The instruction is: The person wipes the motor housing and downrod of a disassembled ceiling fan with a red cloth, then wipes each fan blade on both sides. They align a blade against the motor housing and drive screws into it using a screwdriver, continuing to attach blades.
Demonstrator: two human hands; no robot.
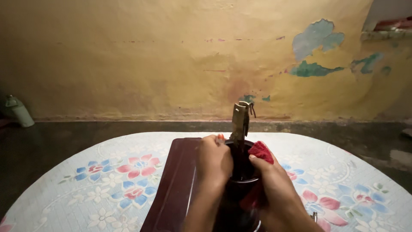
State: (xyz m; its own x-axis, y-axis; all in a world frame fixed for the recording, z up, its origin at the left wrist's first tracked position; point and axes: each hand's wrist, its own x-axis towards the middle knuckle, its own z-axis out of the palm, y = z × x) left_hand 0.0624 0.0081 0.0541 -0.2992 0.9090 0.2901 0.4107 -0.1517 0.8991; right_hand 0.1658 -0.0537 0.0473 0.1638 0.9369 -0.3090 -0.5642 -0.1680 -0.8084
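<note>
Up close, two bare hands work on the dark head of a sewing machine (pixel 240 189) that stands on its maroon base (pixel 176 184) at the near middle of the scene. The left hand (pixel 213 163) is clenched around the machine's upper left side, steadying it. The right hand (pixel 274 189) grasps a red cloth (pixel 261 151) and presses it against the machine's right flank, just beside a tarnished upright metal part (pixel 239 122) that rises from the top. Judging by the cloth's place, the wiping appears to be under way rather than finished; how much of the dark surface is already clean cannot be told in this dim light. The base rests on a round mat (pixel 107 180) printed with red and blue flowers, spread over a dark floor (pixel 64 133). Farther off at the far left, a pale bottle (pixel 19 111) stands near the foot of a yellow wall (pixel 171 56), whose paint has flaked at the far right to show blue-green patches.
</note>
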